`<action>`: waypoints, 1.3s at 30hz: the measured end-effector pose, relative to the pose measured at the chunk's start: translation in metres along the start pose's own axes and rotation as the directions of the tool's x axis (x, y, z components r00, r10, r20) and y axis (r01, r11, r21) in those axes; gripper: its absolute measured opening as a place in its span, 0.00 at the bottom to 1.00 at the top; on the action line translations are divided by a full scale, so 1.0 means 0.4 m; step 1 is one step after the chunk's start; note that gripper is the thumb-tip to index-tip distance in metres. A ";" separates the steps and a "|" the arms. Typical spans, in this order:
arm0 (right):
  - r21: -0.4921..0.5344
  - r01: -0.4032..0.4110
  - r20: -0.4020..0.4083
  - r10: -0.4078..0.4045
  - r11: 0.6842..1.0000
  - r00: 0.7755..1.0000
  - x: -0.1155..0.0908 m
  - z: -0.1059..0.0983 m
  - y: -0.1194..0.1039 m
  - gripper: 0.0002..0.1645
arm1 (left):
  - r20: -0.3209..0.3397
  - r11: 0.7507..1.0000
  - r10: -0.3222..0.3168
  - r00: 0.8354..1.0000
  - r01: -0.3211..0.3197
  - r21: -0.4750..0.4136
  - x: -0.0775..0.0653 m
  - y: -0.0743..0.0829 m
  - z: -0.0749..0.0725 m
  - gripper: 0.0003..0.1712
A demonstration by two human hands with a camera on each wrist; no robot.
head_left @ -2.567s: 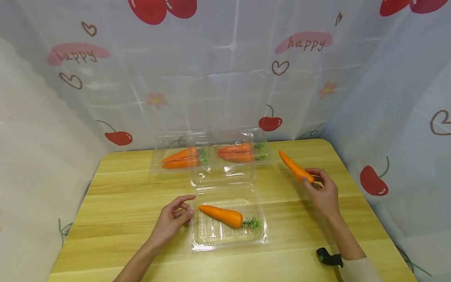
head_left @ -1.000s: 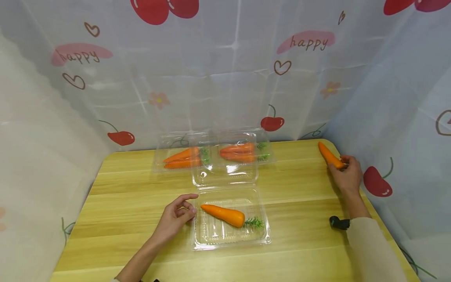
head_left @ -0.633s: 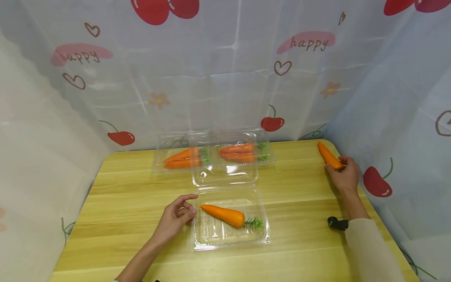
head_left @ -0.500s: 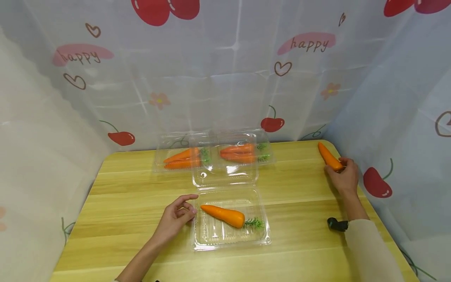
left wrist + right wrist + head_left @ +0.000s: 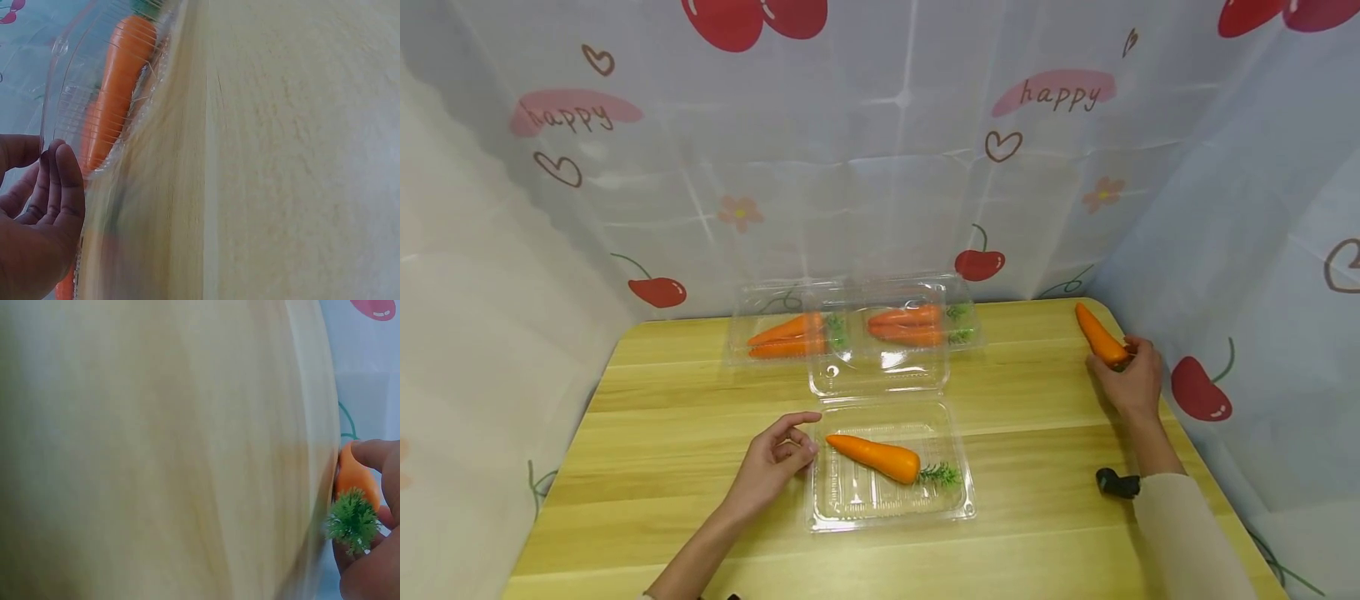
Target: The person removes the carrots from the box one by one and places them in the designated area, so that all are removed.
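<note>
My right hand (image 5: 1129,379) holds an orange carrot (image 5: 1099,332) by its thick end at the back right corner of the table. The carrot's tip points to the back, and its green tuft (image 5: 353,520) shows between my fingers in the right wrist view. At the left side of an open clear plastic clamshell box (image 5: 891,522), my left hand (image 5: 767,462) pinches the rim between thumb and fingers, as the left wrist view shows. Inside that box lies another carrot (image 5: 874,457), its leafy end to the right. The box's raised lid (image 5: 880,390) leans back.
Behind the lid stand two more clear boxes, the left box (image 5: 737,354) and the right box (image 5: 973,337), each with two carrots. A printed curtain (image 5: 865,225) rises directly behind the wooden table (image 5: 662,433) and along its sides.
Over the earlier frames my right hand has carried the carrot rightward and back to the table's corner, where it has barely shifted since. My left hand and the open box stay put.
</note>
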State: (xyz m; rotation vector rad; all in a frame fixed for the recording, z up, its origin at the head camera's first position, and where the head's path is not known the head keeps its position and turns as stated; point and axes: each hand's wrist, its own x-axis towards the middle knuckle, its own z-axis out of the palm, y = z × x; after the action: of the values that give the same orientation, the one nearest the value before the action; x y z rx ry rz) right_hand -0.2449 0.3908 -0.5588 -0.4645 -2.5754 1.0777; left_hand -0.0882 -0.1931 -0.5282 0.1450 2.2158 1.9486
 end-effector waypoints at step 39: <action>0.213 0.609 0.215 -0.644 0.764 0.734 -0.402 0.138 -0.453 0.21 | -0.004 1.000 -0.012 1.000 0.012 -0.012 0.003 -0.004 -0.002 0.27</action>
State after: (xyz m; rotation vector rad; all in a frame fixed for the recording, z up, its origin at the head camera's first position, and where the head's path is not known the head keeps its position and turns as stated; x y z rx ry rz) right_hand -0.1540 0.1704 -0.4892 0.6155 -2.5401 1.0804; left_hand -0.0895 -0.1940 -0.5299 0.1257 2.2021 1.9572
